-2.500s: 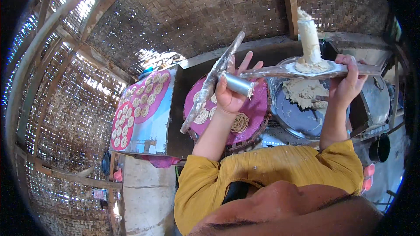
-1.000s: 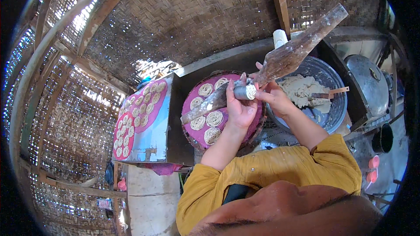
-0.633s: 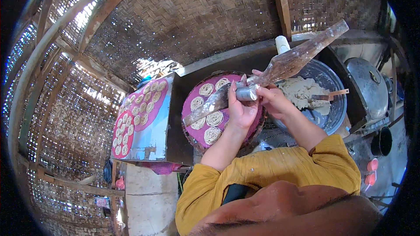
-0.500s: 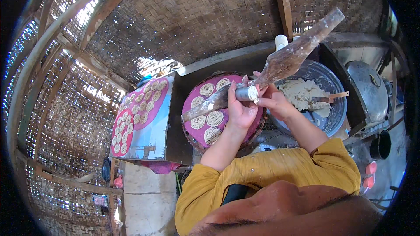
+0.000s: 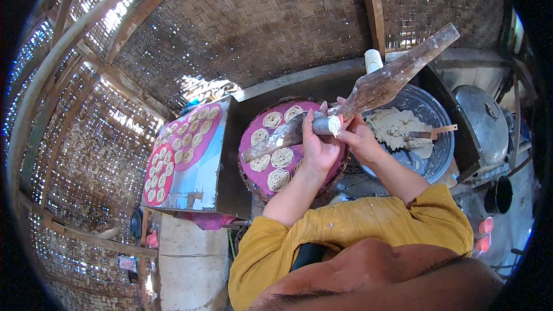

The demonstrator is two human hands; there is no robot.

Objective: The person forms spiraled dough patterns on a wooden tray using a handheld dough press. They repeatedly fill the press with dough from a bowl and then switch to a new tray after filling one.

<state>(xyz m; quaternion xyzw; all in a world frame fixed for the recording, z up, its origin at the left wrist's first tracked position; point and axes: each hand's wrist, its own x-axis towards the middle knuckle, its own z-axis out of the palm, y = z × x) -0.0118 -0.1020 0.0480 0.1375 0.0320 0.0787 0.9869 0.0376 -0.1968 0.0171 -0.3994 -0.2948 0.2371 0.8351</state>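
A long, flour-smeared wooden hand press (image 5: 383, 86) lies slantwise across both hands, its far right end raised. From its middle a short grey metal cylinder (image 5: 322, 125) sticks out, with white dough filling its open end. My left hand (image 5: 319, 152) is closed around the cylinder and the wood beside it. My right hand (image 5: 360, 138) grips close to the dough-filled end, its thumb by the rim; some fingers are hidden behind the press. Below the press is a round pink-covered tray (image 5: 249, 138) carrying several coiled noodle-like dough nests (image 5: 279, 179).
On the right stands a large grey basin (image 5: 446, 158) with a mass of dough (image 5: 397, 126) and a wooden-handled spatula (image 5: 440, 130). A white cylinder (image 5: 373, 60) stands behind the press. To the left, more nests lie on pink sheets over a box (image 5: 199, 181). A lidded metal pot (image 5: 478, 115) sits far right.
The press has tilted slightly, its right end now a little lower and farther right. Both hands keep their hold on it.
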